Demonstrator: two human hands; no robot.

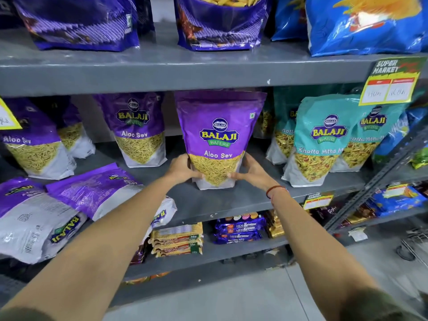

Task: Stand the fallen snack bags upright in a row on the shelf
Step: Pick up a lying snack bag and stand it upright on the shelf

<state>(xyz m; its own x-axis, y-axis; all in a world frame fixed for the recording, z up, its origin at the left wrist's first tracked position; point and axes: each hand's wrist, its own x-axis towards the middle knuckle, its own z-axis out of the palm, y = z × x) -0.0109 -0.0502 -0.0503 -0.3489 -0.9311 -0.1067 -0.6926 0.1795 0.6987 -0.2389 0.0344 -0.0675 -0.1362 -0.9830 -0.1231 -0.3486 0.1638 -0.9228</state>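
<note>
A purple Aloo Sev bag (220, 126) stands upright on the grey middle shelf (208, 202), near its front edge. My left hand (181, 169) grips its lower left side and my right hand (253, 169) its lower right side. Behind it to the left another purple Aloo Sev bag (139, 128) stands upright, and a third (34, 144) stands at the far left. Two purple bags lie fallen at the front left: one (92, 188) tilted on its back, one (30, 218) flat with its white back up.
Teal Khatta Mitha bags (319, 140) stand upright to the right. The shelf above (185, 70) holds purple and blue bags. Biscuit packs (238, 228) fill the shelf below. A yellow price tag (391, 89) hangs at the upper right. Grey floor lies beneath.
</note>
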